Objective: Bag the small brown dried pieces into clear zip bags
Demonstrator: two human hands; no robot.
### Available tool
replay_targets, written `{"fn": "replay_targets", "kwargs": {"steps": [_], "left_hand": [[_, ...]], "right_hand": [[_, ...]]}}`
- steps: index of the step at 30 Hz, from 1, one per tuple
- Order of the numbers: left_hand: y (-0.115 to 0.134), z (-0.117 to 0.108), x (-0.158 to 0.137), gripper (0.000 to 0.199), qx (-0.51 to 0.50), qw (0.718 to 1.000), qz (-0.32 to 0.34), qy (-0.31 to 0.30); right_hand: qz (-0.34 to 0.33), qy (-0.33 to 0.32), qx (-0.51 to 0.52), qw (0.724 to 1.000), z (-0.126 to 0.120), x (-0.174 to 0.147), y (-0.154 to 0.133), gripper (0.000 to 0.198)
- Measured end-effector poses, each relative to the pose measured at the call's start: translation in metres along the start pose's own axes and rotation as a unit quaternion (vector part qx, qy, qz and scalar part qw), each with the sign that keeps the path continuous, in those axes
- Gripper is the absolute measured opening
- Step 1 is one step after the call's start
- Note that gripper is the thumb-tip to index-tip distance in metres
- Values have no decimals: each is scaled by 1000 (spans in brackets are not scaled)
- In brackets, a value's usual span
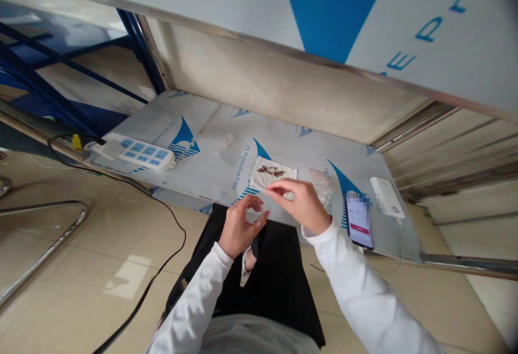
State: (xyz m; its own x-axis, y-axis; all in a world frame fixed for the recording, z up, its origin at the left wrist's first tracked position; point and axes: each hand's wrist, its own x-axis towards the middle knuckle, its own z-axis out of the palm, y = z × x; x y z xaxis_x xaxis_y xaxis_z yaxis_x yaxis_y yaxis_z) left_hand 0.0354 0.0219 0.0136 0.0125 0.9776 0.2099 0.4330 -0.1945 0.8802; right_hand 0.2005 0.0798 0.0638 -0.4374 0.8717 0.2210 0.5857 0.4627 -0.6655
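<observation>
1. Encircling a clear item: left hand; a drop could be caused by loosened fingers.
2. Right hand: fingertips together; whether anything is pinched cannot be told.
3. Brown pieces: on white tissue, just beyond that hand; could be scattered by a brushing knuckle.

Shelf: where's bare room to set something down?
Bare patches lie between the power strip and small clear bag, and behind the tissue toward the back panel. Crowded: front middle, by the left hand and right hand; right end, with phone and white box.
</observation>
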Motion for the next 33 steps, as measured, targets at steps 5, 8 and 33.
{"fn": "replay_targets", "kwargs": {"steps": [5, 8, 33], "left_hand": [[-6, -1, -3, 15, -4, 1000, -11, 3], [-8, -2, -4, 14, 3, 1000, -14, 3], [-14, -11, -4, 13, 21, 999, -15, 27]], "right_hand": [[145, 52, -157, 975, 9, 25, 105, 24], [141, 24, -181, 973, 26, 34, 141, 26], [229, -12, -267, 936, 46, 50, 154, 24]]}}
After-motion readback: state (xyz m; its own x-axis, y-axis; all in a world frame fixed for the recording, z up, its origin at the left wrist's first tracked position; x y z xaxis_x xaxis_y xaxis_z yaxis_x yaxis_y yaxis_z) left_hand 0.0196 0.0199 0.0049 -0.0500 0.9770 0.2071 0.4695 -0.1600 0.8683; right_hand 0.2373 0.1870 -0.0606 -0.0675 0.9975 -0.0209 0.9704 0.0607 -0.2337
